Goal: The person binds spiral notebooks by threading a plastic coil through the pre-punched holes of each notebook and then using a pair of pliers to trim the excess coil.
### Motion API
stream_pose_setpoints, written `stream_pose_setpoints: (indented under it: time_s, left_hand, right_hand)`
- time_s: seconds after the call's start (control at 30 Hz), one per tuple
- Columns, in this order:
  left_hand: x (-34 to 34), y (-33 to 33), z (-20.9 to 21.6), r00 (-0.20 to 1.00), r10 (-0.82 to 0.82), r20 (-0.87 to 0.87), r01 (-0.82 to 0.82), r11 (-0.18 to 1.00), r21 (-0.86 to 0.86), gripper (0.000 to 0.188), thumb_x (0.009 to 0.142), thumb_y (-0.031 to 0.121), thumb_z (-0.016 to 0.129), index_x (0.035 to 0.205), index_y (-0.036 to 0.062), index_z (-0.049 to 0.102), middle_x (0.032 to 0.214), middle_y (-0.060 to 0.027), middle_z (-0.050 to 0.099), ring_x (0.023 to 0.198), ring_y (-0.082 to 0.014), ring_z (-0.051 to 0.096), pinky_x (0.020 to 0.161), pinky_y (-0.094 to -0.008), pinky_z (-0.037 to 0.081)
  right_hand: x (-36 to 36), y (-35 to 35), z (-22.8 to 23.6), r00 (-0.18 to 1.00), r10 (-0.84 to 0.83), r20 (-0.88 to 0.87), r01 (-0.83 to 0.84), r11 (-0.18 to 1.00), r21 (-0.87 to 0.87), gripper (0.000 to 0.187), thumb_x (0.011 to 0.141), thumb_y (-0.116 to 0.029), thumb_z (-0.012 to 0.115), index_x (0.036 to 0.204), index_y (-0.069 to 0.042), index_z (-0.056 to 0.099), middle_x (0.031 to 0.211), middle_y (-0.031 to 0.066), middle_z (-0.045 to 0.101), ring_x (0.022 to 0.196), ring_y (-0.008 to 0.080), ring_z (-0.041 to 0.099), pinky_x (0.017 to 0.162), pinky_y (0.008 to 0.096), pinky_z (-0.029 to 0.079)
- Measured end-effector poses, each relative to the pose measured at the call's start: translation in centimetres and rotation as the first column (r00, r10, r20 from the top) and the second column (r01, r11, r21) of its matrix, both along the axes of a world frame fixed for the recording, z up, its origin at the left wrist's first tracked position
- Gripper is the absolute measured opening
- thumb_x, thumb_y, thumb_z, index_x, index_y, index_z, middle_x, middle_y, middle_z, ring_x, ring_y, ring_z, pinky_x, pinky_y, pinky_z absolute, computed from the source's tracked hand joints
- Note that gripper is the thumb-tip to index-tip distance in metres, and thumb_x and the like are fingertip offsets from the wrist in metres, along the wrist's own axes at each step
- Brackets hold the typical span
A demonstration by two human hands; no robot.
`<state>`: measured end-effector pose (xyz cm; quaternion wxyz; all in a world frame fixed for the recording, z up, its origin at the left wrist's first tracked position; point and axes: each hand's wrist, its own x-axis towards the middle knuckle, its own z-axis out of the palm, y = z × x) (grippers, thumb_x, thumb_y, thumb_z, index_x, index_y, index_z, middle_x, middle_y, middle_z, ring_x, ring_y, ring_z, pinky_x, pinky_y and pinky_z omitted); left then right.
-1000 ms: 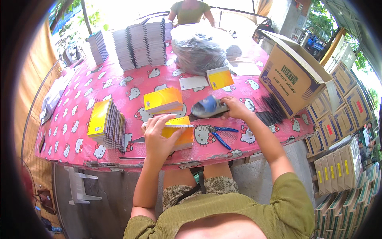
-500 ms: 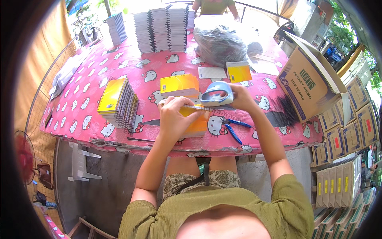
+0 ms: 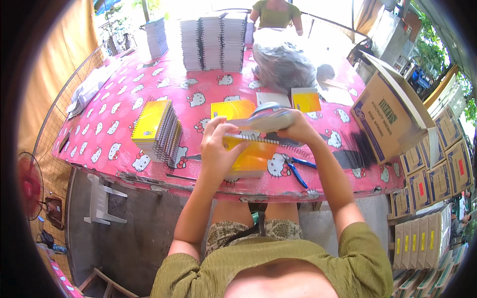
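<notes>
My left hand (image 3: 217,144) pinches a small notebook (image 3: 256,138) by its left end, above the table. A dark wire spiral runs along its punched edge, and the coil's loose tail (image 3: 295,148) sticks out to the right. My right hand (image 3: 298,125) is wrapped round a blue and pale grey handheld tool with a loop handle (image 3: 271,118), held over the notebook and smeared by motion. Yellow-orange notebooks (image 3: 246,161) lie beneath my hands, with more yellow covers (image 3: 231,109) just beyond. Blue-handled pliers (image 3: 297,174) rest on the tabletop near my right forearm.
Spiral notebooks are stacked (image 3: 155,121) at left; tall book piles (image 3: 211,44) stand at the back. A filled plastic bag (image 3: 283,59) sits far centre. Black coils (image 3: 362,149) lie beside an open carton (image 3: 390,111) at right. A person (image 3: 276,14) stands behind the table.
The whole view has shifted, with the table lower in the picture. The handheld tool has tilted and blurred over the notebook, and more of the notebook's wire-bound edge shows below it.
</notes>
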<state>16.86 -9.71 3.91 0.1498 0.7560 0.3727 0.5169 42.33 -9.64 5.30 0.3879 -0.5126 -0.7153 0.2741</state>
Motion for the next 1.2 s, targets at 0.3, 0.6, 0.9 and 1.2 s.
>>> stream_pose_setpoints:
  time_s: [0.3, 0.6, 0.9, 1.2]
  left_hand:
    - [-0.8, -0.2, -2.6, 0.74, -0.097, 0.666, 0.398, 0.861, -0.317, 0.036, 0.078, -0.006, 0.07, 0.113, -0.0037, 0.062, 0.102, -0.0091, 0.067, 0.088, -0.0116, 0.063, 0.079, -0.0239, 0.053]
    - [-2.0, 0.0, -3.2, 0.693, -0.071, 0.717, 0.476, 0.792, -0.382, 0.032, 0.077, -0.01, 0.069, 0.108, -0.0049, 0.066, 0.099, -0.0118, 0.069, 0.082, -0.0114, 0.064, 0.072, -0.0242, 0.055]
    - [-0.7, -0.4, 0.0, 0.79, -0.244, 0.563, 0.346, 0.935, -0.08, 0.017, 0.076, -0.01, 0.07, 0.089, -0.0022, 0.063, 0.096, -0.0156, 0.068, 0.084, -0.0159, 0.065, 0.071, -0.0273, 0.055]
    - [0.8, -4.9, -4.7, 0.966, -0.216, 0.144, 0.203, 0.974, 0.101, 0.019, 0.067, -0.011, 0.073, 0.083, -0.0017, 0.067, 0.089, -0.0143, 0.069, 0.087, -0.0236, 0.067, 0.075, -0.032, 0.055]
  right_hand:
    - [-3.3, -0.1, 0.7, 0.92, 0.06, -0.387, -0.088, 0.995, -0.053, 0.042, 0.06, 0.005, 0.068, 0.101, -0.002, 0.066, 0.085, 0.0099, 0.069, 0.084, 0.0146, 0.064, 0.075, 0.0316, 0.051]
    - [-0.2, 2.0, -3.5, 0.905, -0.238, 0.353, 0.227, 0.971, 0.072, 0.051, 0.064, -0.005, 0.073, 0.113, -0.005, 0.062, 0.092, 0.0108, 0.069, 0.086, 0.0212, 0.065, 0.079, 0.0352, 0.052]
    - [3.9, -6.7, -7.9, 0.667, -0.507, 0.546, 0.476, 0.853, 0.212, 0.068, 0.072, -0.037, 0.076, 0.123, 0.001, 0.051, 0.131, 0.0241, 0.047, 0.122, 0.0404, 0.044, 0.101, 0.0463, 0.038]
    - [-0.1, -14.7, -9.4, 0.613, -0.518, 0.596, 0.538, 0.827, 0.165, 0.047, 0.089, -0.032, 0.059, 0.123, 0.001, 0.054, 0.114, 0.0197, 0.055, 0.106, 0.0342, 0.051, 0.09, 0.0446, 0.04]
